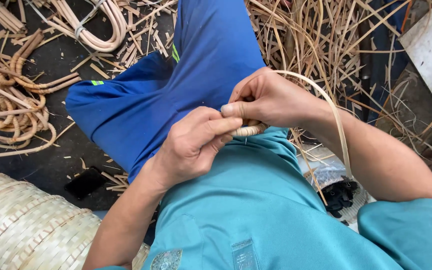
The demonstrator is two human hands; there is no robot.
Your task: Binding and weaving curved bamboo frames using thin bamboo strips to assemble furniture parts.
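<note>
My left hand [193,142] and my right hand [266,97] meet in front of my chest, both gripping a short rattan piece [248,131] wound with a pale strip. The wrapped end shows just below my right fingers. A long thin cane strip [338,125] arcs out from my right hand and curves down past my right forearm. Most of the wrapped piece is hidden inside the two fists. I sit with blue trousers [176,90] and a teal shirt below the hands.
A woven bamboo basket [21,230] lies at the lower left. A black phone [84,182] rests on the dark floor. Bent rattan pieces [16,95] pile at the left, tied cane loops [93,25] at the top, loose strips [321,45] at the upper right.
</note>
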